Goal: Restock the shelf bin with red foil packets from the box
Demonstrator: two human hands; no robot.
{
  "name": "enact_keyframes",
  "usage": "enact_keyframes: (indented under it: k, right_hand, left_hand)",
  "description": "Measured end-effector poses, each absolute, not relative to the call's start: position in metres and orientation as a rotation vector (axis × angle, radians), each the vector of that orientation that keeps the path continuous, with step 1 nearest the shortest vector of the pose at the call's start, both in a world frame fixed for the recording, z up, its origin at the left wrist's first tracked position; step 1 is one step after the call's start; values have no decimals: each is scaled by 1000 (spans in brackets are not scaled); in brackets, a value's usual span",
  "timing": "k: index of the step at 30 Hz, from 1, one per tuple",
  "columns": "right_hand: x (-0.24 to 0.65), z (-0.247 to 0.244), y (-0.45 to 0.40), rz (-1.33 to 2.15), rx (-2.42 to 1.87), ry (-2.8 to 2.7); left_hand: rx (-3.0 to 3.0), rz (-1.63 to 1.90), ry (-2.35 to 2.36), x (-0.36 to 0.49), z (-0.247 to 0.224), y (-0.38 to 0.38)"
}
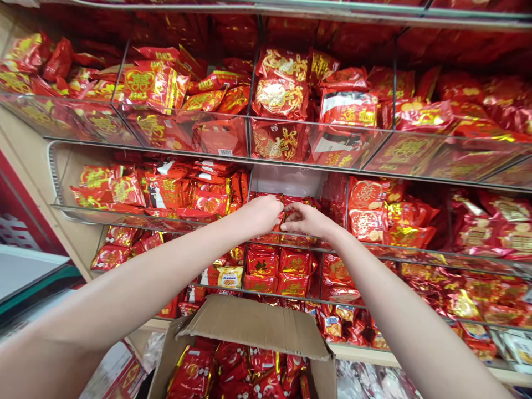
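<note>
Both my hands reach into a middle-shelf bin of red packets [301, 200]. My left hand [268, 213] is closed with the fingers curled inward; whatever it grips, if anything, is hidden behind it. Close beside it, my right hand [306, 219] is bent towards the left one, its thumb and forefinger apart, and no packet shows clearly in it. Below my arms stands an open cardboard box [253, 327], its near flap raised, with red and gold packets [233, 368] inside.
Clear dividers and front panels [166, 219] split the shelves into bins of shiny red packets. Upper bins [282, 100] overhang my hands. Just below sit stacked red packets [261, 269] and a yellow-and-white cookie packet [230, 277]. A wooden side panel [45, 183] bounds the left.
</note>
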State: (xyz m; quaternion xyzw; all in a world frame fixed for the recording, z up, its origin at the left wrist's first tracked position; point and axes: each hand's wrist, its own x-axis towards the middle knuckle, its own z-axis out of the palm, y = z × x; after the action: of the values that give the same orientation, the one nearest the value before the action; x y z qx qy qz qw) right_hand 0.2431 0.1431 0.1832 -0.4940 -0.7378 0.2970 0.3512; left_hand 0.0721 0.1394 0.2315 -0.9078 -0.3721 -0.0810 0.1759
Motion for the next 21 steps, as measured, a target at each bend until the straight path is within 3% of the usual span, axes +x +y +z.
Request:
enact_keyframes:
  k: [12, 18, 21]
  right_hand:
    - [238, 187, 135, 756, -1403, -1794]
    - [224, 200, 93, -87, -1224, -1572]
    - [196, 161, 32, -119, -1154, -1516]
  left_hand:
    - [-2596, -41, -1123, 75, 252, 127]
    - [-2626, -34, -1022, 68, 241, 130]
    - [-2636, -127, -946, 62, 230, 131]
